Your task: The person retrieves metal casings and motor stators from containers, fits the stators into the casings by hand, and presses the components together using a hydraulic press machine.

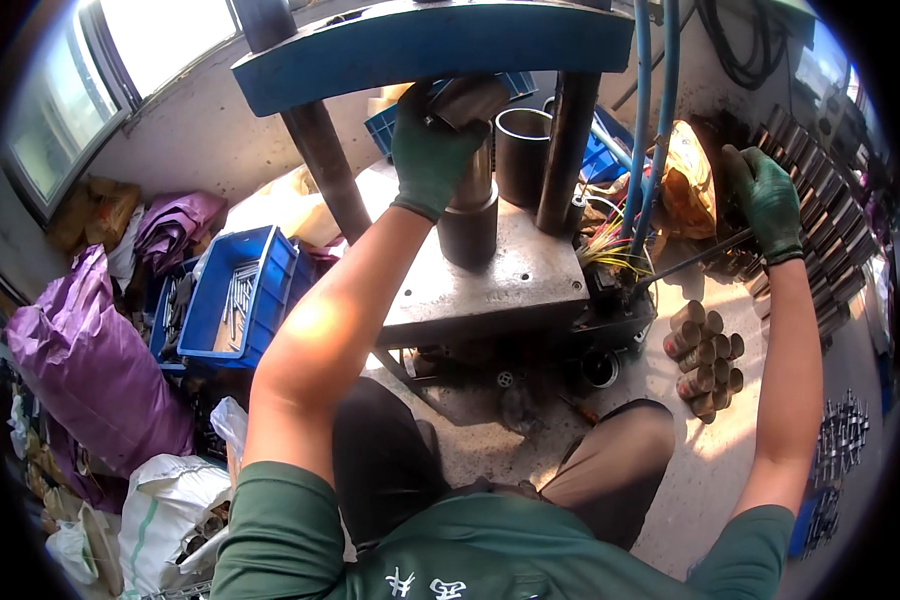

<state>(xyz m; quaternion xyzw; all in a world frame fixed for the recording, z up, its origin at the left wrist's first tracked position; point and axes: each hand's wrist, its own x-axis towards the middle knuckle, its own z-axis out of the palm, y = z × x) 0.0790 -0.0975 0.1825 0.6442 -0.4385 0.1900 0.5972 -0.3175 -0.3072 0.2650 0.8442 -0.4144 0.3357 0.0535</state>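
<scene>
My left hand [430,155], in a green glove, grips a dark metal cylinder [467,101] tilted beneath the blue crossbeam [440,48] of a press. Just below it, a metal post [477,185] rises from a thicker round collar [469,235] on the press's steel bed [510,290]. Whether the cylinder touches the post is hidden by the glove. At the right, my gloved right hand [770,205] has its fingers reaching upward, near stacked metal tubes [820,225]. A thin lever [700,258] runs up to the heel of that hand; I see no fingers wrapped around it.
A wide open-topped tube [523,160] stands behind the post. Blue hoses [638,130] and loose wires [610,250] hang right of the press. Short cylinders [705,360] lie grouped on the floor. To the left are a blue bin [255,300] with rods and a purple sack [95,365].
</scene>
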